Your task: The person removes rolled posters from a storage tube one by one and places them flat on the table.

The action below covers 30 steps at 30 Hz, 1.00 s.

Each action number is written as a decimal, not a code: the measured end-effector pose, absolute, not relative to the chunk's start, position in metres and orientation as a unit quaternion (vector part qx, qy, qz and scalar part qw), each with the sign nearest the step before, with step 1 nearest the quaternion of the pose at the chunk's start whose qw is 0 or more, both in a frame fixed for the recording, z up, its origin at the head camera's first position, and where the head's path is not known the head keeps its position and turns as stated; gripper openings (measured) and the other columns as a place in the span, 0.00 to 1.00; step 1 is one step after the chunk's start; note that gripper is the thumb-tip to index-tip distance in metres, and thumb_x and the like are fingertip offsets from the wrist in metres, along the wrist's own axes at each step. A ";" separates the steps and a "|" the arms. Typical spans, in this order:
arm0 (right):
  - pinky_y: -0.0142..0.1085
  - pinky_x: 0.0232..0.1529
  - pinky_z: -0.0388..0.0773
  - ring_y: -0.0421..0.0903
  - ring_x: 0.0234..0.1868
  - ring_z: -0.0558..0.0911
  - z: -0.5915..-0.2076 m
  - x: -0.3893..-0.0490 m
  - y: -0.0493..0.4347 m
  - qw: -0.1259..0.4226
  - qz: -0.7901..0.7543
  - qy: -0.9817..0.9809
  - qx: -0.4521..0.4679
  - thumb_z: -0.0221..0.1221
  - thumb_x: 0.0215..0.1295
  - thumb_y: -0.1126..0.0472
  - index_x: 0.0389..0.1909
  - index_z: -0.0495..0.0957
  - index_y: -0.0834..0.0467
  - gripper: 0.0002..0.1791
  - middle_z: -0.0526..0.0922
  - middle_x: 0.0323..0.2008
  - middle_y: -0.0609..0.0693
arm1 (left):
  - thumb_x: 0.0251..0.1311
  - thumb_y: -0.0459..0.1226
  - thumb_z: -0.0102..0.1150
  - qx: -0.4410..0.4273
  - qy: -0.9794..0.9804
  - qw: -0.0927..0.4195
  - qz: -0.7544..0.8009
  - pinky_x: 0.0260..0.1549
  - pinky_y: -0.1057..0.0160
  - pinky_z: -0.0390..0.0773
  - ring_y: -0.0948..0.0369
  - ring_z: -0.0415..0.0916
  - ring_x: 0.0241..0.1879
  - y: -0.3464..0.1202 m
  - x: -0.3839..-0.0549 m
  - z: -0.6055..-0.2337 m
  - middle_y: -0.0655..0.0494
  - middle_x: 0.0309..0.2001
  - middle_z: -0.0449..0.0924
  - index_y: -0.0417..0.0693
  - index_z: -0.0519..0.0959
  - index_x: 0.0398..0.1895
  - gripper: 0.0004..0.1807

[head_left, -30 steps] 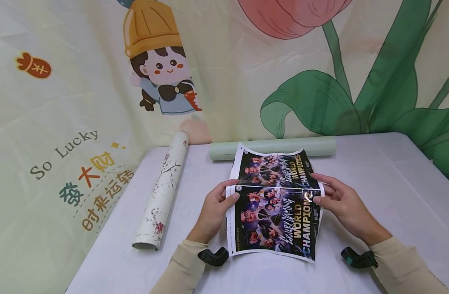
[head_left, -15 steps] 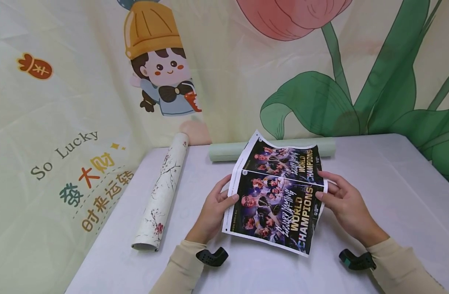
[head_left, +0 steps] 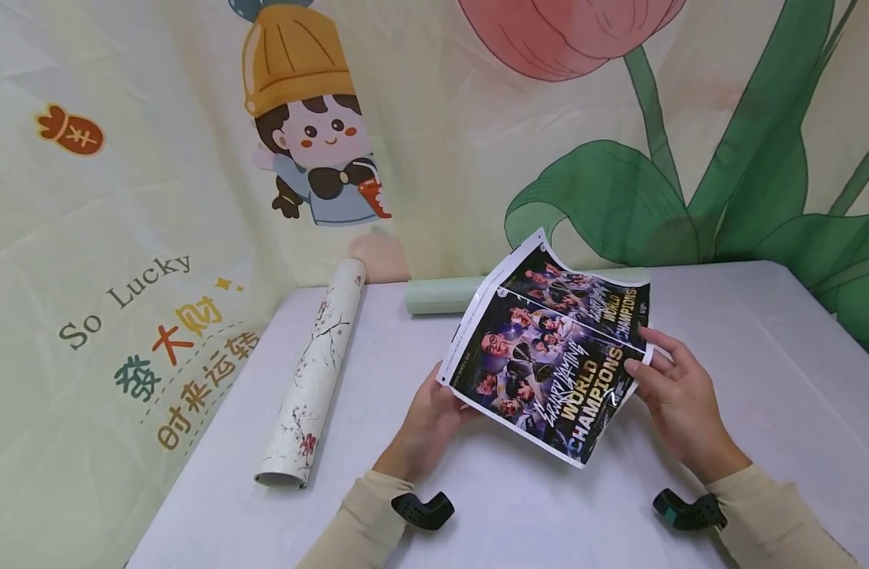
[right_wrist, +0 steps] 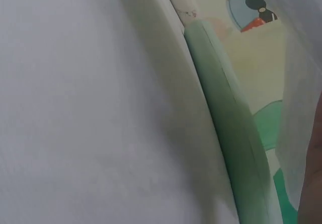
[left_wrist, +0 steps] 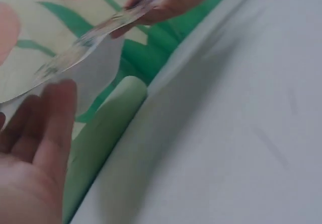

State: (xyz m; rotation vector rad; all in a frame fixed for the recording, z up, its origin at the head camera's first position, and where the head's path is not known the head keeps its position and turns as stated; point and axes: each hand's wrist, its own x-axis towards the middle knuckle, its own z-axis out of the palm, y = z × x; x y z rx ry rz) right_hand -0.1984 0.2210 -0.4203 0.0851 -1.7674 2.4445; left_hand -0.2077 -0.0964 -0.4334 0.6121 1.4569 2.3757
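A glossy printed poster (head_left: 541, 348) with "WORLD CHAMPIONS" lettering appears twice on one sheet, divided by a white line. My right hand (head_left: 679, 399) pinches its right edge, thumb on the printed face. The sheet is held tilted above the table, its far edge curling. My left hand (head_left: 434, 427) is at the lower left corner, partly hidden behind the sheet. In the left wrist view that left hand (left_wrist: 37, 153) has its fingers extended under the paper, gripping nothing; whether they touch it is unclear. In the right wrist view only a sliver of the right hand (right_wrist: 312, 168) shows.
Behind the poster lies a pale green roll (head_left: 442, 296) along the table's back edge. A white roll with a blossom print (head_left: 314, 379) lies at the left. A printed cloth backdrop (head_left: 449, 174) hangs behind the white-covered table (head_left: 761, 356).
The poster has turned clockwise and shifted up and right, its left side rising. My left hand has let go of the left edge and slid beneath the corner. My right hand keeps its pinch.
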 end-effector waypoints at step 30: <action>0.33 0.43 0.78 0.47 0.44 0.79 -0.423 -0.201 0.228 0.096 0.843 -0.529 -0.011 0.54 0.66 0.64 0.65 0.55 0.59 0.29 0.66 0.54 0.61 | 0.65 0.35 0.51 0.155 0.626 0.098 0.758 0.42 0.49 0.77 0.49 0.79 0.42 -0.094 -0.203 -0.430 0.40 0.49 0.77 0.35 0.67 0.58 0.20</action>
